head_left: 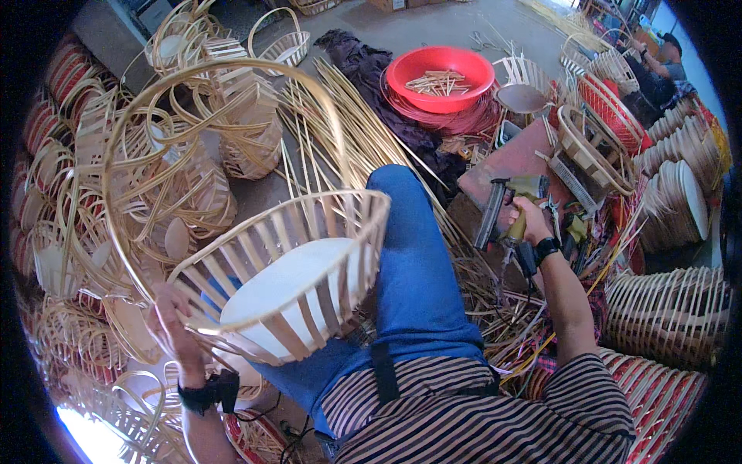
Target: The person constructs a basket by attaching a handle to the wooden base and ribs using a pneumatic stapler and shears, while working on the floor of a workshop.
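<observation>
My left hand (171, 323) grips the rim of an oval slatted wooden basket (311, 313), tilted above my lap. The basket has a pale oval base (282, 286) and a tall hoop handle (232, 61) that rises from its rim. Off to the right, my right hand (532, 223) is wrapped round the grip of an olive-green staple gun (493, 213) with a dark magazine. The staple gun is apart from the basket, beside a worn reddish board (495, 172).
Stacked hoop-handled baskets (251, 139) crowd the left. Long thin strips (363, 116) lie ahead, beside a red basin (440, 77) holding short wood pieces. Stacked oval boards (680, 205) and large woven baskets (668, 317) stand right. Another person (666, 73) sits far right.
</observation>
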The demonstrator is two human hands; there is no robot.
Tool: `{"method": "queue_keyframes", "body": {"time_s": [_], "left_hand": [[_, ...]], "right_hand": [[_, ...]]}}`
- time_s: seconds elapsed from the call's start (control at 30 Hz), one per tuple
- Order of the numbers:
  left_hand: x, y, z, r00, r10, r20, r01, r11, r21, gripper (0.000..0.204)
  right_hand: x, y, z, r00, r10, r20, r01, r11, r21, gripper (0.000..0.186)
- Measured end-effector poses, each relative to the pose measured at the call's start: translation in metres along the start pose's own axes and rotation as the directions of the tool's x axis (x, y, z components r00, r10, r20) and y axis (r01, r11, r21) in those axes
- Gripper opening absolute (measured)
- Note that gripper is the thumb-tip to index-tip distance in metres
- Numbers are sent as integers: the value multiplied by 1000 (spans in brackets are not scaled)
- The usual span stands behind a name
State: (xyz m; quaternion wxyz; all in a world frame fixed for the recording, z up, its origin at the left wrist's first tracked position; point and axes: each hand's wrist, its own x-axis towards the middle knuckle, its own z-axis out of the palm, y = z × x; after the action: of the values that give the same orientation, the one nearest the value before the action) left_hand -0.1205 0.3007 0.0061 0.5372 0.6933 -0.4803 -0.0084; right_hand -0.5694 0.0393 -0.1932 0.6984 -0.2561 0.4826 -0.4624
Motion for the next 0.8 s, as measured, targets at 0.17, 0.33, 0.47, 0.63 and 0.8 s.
{"method": "queue_keyframes", "body": {"time_s": [0.17,0.33,0.47,0.63,0.8], "left_hand": [[0,10,13,977,-127,-171,161,965,207,41],[-14,13,28,989,-148,3,140,939,316,34],[-31,17,31,971,-239,1,227,926,301,33],[-26,25,23,914,-404,34,367,860,355,28],[-19,47,24,805,-593,25,545,755,365,19]], "right_hand": [[15,15,-26,997,69,-38,-69,998,-5,17],[17,22,-39,972,0,-235,-63,963,-261,26],[-10,24,1,742,-664,-91,159,306,-939,34],[-26,71,71,907,-355,228,361,374,-854,37],[4,136,88,916,-67,396,402,158,-902,37]]}}
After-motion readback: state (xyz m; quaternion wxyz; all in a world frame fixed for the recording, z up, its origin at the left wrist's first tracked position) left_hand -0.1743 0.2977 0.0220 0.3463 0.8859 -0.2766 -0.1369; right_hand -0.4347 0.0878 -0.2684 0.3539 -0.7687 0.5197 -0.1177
